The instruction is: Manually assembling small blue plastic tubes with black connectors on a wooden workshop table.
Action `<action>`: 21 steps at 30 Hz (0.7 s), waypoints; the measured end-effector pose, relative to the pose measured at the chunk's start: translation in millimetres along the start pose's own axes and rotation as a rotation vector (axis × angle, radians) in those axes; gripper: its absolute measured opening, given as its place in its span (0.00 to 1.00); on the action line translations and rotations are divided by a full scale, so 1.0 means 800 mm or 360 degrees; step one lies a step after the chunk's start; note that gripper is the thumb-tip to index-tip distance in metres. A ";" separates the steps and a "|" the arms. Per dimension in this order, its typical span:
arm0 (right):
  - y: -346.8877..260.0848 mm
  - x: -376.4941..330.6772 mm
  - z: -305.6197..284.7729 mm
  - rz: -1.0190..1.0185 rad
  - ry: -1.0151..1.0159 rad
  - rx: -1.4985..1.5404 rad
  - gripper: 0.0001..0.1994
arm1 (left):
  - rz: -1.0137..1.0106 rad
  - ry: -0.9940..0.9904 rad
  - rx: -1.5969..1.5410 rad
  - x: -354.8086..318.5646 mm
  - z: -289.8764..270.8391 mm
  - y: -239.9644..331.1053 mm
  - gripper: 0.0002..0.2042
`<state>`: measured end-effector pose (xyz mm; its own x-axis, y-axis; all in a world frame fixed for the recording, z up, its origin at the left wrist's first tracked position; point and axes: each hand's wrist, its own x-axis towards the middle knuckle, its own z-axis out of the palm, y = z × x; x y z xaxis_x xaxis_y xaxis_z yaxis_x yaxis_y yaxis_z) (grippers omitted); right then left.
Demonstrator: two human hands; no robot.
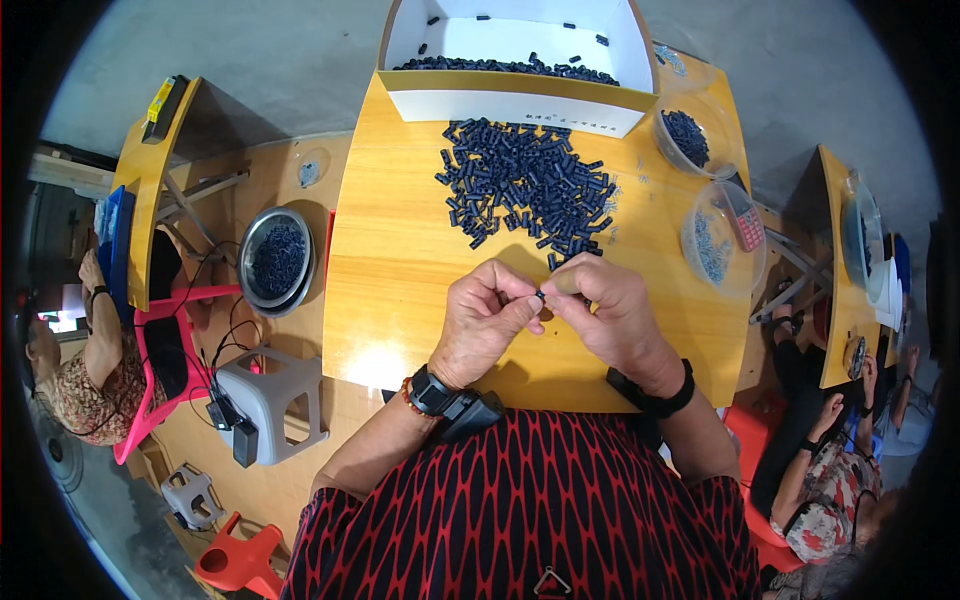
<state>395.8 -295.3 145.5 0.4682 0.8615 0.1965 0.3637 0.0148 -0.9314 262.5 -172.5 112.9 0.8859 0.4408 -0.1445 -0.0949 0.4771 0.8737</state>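
Observation:
My left hand (485, 318) and my right hand (608, 312) meet over the near part of the wooden table (380, 270). Both are closed, thumb against forefinger, on a small black cylindrical piece (540, 295). Most of that piece is hidden by the fingertips. Just beyond my hands spreads a loose pile of short black tube-like pieces (525, 180). Behind the pile stands an open white box (510, 105) with a brown rim and more of the same black pieces inside. A few tiny pale bits (643, 180) lie to the right of the pile.
On the table's right side sit a see-through bowl of black pieces (685, 138), a bowl of small pale parts (712, 245) and a red calculator (747, 228). At left stand a metal basin (277, 258) and a grey stool (262, 405). Other people work at tables on both sides.

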 end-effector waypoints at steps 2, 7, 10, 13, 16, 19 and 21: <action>-0.002 0.000 0.001 -0.0107 -0.0006 -0.0110 0.05 | 0.0026 0.0018 0.0026 -0.001 0.000 -0.001 0.04; 0.010 -0.008 -0.002 0.0114 -0.0110 0.0056 0.04 | 0.0001 -0.0045 0.0089 -0.001 -0.001 -0.001 0.04; 0.004 -0.009 0.005 0.0321 -0.0040 0.0330 0.03 | 0.0013 -0.0004 0.0003 0.002 -0.003 -0.004 0.05; -0.004 -0.005 0.006 0.0583 0.0076 0.0540 0.02 | 0.0005 0.0029 -0.0078 0.003 -0.001 0.000 0.06; -0.003 -0.005 0.006 0.0610 0.0064 0.0537 0.02 | -0.0007 0.0052 -0.0125 0.002 -0.004 -0.001 0.06; 0.003 -0.007 0.006 0.0431 0.0026 0.0382 0.02 | 0.0017 0.0038 -0.0172 0.003 -0.003 -0.002 0.06; 0.005 -0.005 0.007 0.0348 0.0027 0.0311 0.03 | 0.0003 0.0030 -0.0166 0.002 -0.003 -0.003 0.06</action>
<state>391.2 -295.8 139.4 0.5323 0.8465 -0.0116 0.0917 -0.0713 -0.9932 262.7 -171.0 109.4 0.8769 0.4559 -0.1524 -0.1446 0.5524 0.8209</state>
